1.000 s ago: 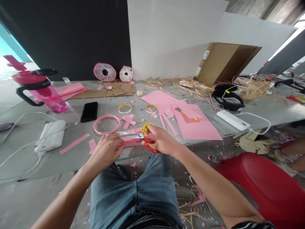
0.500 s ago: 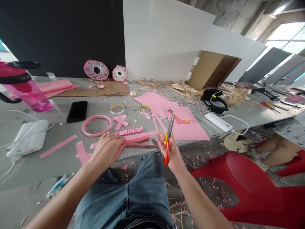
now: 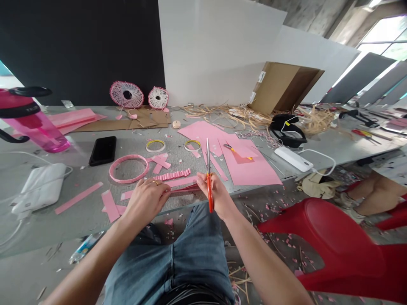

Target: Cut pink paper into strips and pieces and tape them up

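My left hand (image 3: pixel 146 195) is closed at the table's front edge, fingertips pinching one end of a folded pink paper strip (image 3: pixel 184 187). At the strip's other end, my right hand (image 3: pixel 218 194) has its fingertips on the paper while gripping red-handled scissors (image 3: pixel 209 182). The scissor blades point upright, away from me, and look closed. Just behind the strip lies a pleated pink paper band (image 3: pixel 172 174). A pink paper ring (image 3: pixel 110 171) rests left of it, near crossed pink strips (image 3: pixel 160 162). Pink paper sheets (image 3: pixel 254 173) spread to the right, with a yellow-handled cutter (image 3: pixel 237 151) on top.
Two tape rolls (image 3: pixel 155 146) sit mid-table, near a black phone (image 3: pixel 103 151). A pink bottle (image 3: pixel 47 131) and white power bank (image 3: pixel 40 188) stand left. Right are a black case (image 3: pixel 288 131), a white power strip (image 3: pixel 293 159) and a red stool (image 3: pixel 337 241).
My right hand has moved slightly left and turned the scissors more upright. Its fingertips have come onto the strip's right end. My left hand stays near the same spot.
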Demonstrator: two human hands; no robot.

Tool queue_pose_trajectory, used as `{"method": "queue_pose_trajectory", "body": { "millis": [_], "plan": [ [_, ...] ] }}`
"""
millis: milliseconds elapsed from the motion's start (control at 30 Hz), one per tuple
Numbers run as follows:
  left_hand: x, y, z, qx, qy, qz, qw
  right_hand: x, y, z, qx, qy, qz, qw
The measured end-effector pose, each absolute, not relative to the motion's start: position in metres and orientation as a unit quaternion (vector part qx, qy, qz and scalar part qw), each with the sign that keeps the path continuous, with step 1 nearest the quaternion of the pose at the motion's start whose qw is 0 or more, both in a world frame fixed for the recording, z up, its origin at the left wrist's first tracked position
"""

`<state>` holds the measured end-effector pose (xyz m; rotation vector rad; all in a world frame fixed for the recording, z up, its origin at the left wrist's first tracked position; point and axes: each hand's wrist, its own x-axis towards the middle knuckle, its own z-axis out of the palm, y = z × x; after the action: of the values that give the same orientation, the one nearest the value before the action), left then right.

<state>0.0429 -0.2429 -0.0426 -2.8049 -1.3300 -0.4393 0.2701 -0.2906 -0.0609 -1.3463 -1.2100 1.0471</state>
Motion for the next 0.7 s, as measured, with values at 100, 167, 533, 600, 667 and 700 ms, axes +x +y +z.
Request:
{"method": "queue_pose_trajectory", "body": {
  "millis": [100, 167, 533, 600, 667, 700],
  "plan": [
    [0.044, -0.243, -0.045, -0.892, -0.427, -0.148, -0.002, 0.268, -0.287, -0.06, -0.552, -0.513, 0.44, 0.489],
    [0.044, -0.243, -0.046, -0.893, -0.426, -0.147, -0.002, 0.268, -0.286, -0.059, -0.556, -0.521, 0.432, 0.483],
    [0.04, -0.243, -0.055, -0.887, -0.426, -0.177, -0.031, 0.251, -0.274, -0.057, -0.454, -0.801, 0.187, 0.343],
    [0.039, -0.244, -0.055, -0.887, -0.418, -0.192, -0.032, 0.244, -0.267, -0.059, -0.436, -0.82, 0.182, 0.322],
    [0.039, -0.245, -0.053, -0.886, -0.425, -0.182, -0.032, 0.238, -0.261, -0.061, -0.439, -0.82, 0.183, 0.32],
    [0.038, -0.245, -0.051, -0.885, -0.432, -0.172, -0.03, 0.236, -0.258, -0.062, -0.44, -0.817, 0.187, 0.321]
  ]
}}
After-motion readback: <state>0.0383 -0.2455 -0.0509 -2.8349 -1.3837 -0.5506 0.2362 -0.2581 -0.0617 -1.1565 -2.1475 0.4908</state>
